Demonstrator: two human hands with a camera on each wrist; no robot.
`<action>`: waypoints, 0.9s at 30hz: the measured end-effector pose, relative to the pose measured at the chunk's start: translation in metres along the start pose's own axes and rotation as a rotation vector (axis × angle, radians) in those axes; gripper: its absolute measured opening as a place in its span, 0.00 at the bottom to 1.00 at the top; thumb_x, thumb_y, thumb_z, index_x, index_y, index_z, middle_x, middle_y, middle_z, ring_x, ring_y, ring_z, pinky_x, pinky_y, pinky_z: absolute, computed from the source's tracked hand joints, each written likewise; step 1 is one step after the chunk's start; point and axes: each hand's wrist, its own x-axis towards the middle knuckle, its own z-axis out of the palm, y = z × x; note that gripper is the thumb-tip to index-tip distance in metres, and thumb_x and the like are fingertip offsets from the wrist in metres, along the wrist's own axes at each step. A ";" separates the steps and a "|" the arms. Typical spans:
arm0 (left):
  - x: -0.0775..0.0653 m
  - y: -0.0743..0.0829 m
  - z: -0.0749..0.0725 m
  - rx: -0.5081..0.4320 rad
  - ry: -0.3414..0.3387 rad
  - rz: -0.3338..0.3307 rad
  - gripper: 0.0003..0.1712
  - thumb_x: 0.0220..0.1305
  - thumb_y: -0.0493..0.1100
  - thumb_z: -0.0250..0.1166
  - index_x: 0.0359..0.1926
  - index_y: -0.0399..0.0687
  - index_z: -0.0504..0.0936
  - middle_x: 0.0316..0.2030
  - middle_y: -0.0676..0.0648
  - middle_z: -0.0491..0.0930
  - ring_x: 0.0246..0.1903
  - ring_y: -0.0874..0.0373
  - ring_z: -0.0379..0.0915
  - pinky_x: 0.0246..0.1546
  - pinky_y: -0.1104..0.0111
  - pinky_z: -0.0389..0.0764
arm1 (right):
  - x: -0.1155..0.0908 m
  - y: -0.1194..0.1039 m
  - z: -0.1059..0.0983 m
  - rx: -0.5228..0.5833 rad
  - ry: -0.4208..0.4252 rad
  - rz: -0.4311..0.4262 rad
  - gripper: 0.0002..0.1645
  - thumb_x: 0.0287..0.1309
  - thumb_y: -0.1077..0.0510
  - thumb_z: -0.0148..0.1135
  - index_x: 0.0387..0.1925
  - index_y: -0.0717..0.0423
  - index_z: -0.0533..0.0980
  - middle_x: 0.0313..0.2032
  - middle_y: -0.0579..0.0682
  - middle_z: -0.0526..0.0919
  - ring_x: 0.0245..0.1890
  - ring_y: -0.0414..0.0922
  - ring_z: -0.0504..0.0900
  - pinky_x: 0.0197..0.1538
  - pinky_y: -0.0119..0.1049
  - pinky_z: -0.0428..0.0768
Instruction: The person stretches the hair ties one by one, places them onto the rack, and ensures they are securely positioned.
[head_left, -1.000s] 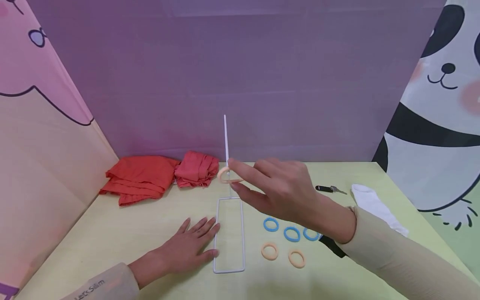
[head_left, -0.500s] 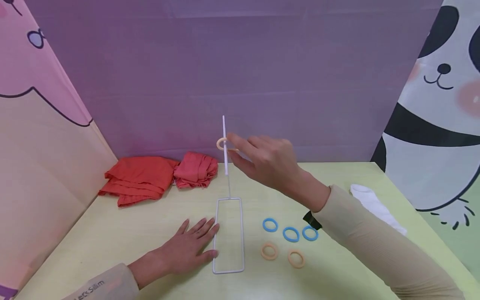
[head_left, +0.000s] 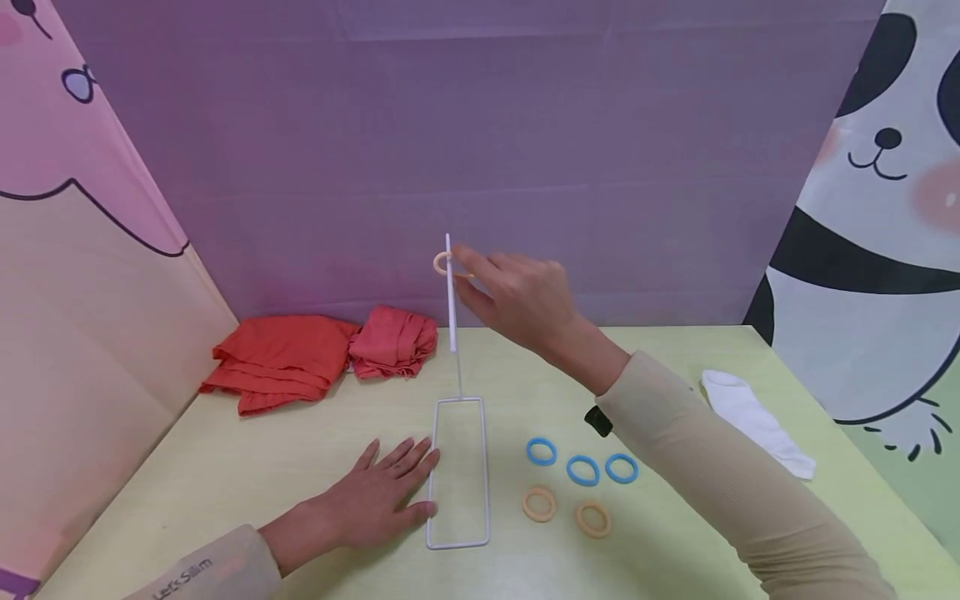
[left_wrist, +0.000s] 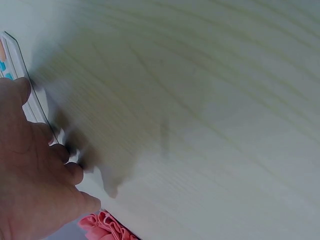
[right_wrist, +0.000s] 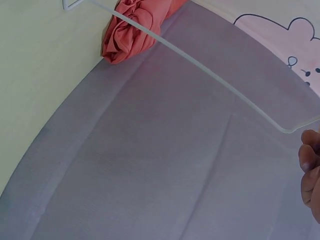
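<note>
A white wire stand [head_left: 486,475] has a rectangular base on the table and a thin upright with an arm at its top. My left hand [head_left: 367,498] lies flat beside the base, straight fingers and thumb reaching its left bar. Raised at the stand's top arm [head_left: 452,312], my right hand [head_left: 525,300] pinches a peach ring [head_left: 438,265] between thumb and index finger. In the head view the ring overlaps that arm near its upper end. The right wrist view catches only some fingers [right_wrist: 308,160] by the stand's bend; the ring is out of sight there.
Right of the base lie several blue rings [head_left: 582,471] and two peach rings [head_left: 539,504]. A red cloth [head_left: 281,358] and a smaller coral cloth [head_left: 393,342] sit at the back left. On the right is a white cloth [head_left: 753,421]. A purple curtain [head_left: 337,150] hangs behind.
My right hand has risen and shifted slightly left with the peach ring, from low by the upright to the upper part of the stand's arm. My left hand has stayed put.
</note>
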 end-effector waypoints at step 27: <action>0.001 0.001 0.000 0.004 0.003 0.000 0.44 0.72 0.70 0.46 0.79 0.52 0.54 0.80 0.47 0.50 0.79 0.44 0.42 0.74 0.35 0.40 | 0.002 0.008 0.024 -0.023 -0.127 0.153 0.17 0.62 0.50 0.62 0.52 0.48 0.79 0.16 0.46 0.75 0.12 0.44 0.68 0.13 0.37 0.62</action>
